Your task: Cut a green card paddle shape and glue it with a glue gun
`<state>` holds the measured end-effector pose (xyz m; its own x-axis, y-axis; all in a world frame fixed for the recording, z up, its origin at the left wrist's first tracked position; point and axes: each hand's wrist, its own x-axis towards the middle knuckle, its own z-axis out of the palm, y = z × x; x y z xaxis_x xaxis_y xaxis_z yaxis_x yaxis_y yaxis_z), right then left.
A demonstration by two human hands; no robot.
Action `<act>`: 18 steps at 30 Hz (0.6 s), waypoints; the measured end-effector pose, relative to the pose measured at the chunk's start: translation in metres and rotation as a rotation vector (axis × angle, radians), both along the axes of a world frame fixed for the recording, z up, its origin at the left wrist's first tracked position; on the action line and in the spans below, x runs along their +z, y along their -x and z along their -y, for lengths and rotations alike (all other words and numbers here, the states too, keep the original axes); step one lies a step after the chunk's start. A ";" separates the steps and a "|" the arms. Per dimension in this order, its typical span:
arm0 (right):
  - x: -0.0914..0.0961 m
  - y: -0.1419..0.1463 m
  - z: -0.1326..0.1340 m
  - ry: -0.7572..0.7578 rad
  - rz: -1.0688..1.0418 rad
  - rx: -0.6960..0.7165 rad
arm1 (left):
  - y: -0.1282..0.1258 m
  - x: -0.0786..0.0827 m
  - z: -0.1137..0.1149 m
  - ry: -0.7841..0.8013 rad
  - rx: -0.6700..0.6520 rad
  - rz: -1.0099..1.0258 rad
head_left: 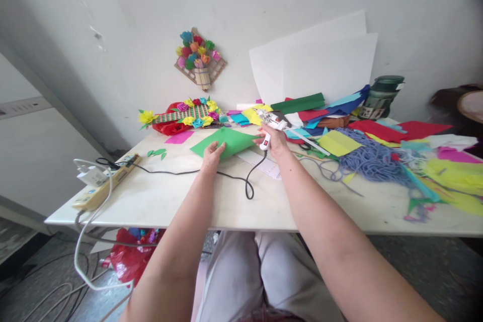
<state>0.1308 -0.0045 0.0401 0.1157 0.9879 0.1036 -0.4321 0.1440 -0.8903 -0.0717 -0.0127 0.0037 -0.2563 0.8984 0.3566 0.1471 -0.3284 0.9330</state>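
Observation:
My left hand (212,156) rests on the near corner of a green sheet of paper (226,142) lying on the white table (181,201), fingers curled over its edge. My right hand (273,142) is wrapped round the handle of a white glue gun (269,123), whose nozzle points left over the far right of the green sheet. The gun's black cord (241,178) loops across the table to a yellow power strip (105,183) at the left edge.
A paper-flower decoration (181,116) lies at the back left, another (199,58) hangs on the wall. Coloured paper sheets (324,105), blue yarn (368,158), white boards (317,65) and a green jar (383,93) crowd the right. Small green leaves (156,152) lie left.

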 end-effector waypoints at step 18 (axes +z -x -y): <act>0.002 0.010 0.001 -0.022 -0.071 -0.002 | -0.032 0.029 0.034 -0.240 0.282 -1.345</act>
